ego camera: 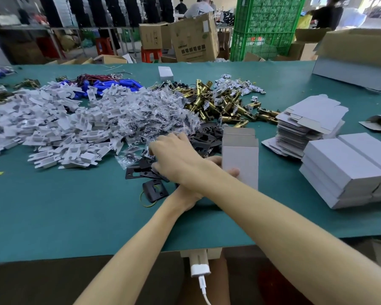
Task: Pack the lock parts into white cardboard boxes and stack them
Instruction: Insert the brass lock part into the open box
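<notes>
An open white cardboard box [240, 159] stands upright on the green table [75, 205]. My left hand [215, 161] holds it from the left, fingers wrapped round its lower part; my right forearm crosses over and hides most of that hand. My right hand [174, 157] reaches left, palm down, fingers bent onto the black metal plates [154, 190] beside the clear screw bags [154, 115]. Its fingertips are hidden, so a grip does not show. Brass latch bolts [216, 100] lie behind the box.
A wide heap of white plastic inserts [53, 126] fills the left of the table. Flat box blanks [306, 122] and stacked closed white boxes [348, 172] sit at the right. Blue batteries with wires [110, 84] lie at the back. A charger cable [200, 269] hangs at the table's front edge.
</notes>
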Action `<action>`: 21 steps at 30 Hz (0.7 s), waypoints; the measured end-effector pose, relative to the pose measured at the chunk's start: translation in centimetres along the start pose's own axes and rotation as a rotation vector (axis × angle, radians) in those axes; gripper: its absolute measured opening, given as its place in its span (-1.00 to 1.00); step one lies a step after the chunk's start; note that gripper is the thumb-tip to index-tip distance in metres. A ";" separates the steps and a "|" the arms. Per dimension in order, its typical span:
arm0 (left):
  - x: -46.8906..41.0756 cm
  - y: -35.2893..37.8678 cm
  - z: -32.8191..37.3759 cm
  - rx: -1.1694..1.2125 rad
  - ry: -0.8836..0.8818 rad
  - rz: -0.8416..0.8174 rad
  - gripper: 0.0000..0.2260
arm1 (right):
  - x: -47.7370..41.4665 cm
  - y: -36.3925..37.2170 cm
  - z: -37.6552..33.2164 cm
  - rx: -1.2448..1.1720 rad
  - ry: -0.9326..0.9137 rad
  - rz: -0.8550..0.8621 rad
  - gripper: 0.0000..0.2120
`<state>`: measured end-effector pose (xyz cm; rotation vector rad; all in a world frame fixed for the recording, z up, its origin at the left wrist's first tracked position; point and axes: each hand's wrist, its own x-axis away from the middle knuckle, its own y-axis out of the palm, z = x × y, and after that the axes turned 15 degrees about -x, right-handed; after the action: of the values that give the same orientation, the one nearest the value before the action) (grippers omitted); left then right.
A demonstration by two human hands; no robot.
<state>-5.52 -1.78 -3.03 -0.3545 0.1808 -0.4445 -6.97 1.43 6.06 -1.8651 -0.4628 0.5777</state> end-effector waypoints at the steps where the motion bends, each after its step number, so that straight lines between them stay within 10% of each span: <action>1: 0.0 0.0 0.0 0.041 0.002 -0.014 -0.71 | -0.6 0.5 -0.1 -0.017 0.010 -0.025 -0.90; 7: -0.4 0.5 2.4 0.110 -0.041 -0.016 -0.23 | -2.4 2.9 0.5 -0.098 0.058 -0.193 -0.55; 13: -1.8 1.2 1.4 0.123 -0.170 0.074 -0.64 | -3.2 4.3 1.0 -0.020 0.012 -0.038 -0.80; 21: -1.5 1.4 2.1 0.108 -0.155 0.110 -0.65 | -3.0 4.7 0.2 0.136 -0.059 0.075 -0.80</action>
<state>-5.78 0.70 -1.49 -0.2704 0.0246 -0.3148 -9.31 -1.82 2.09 -1.7447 -0.3835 0.6996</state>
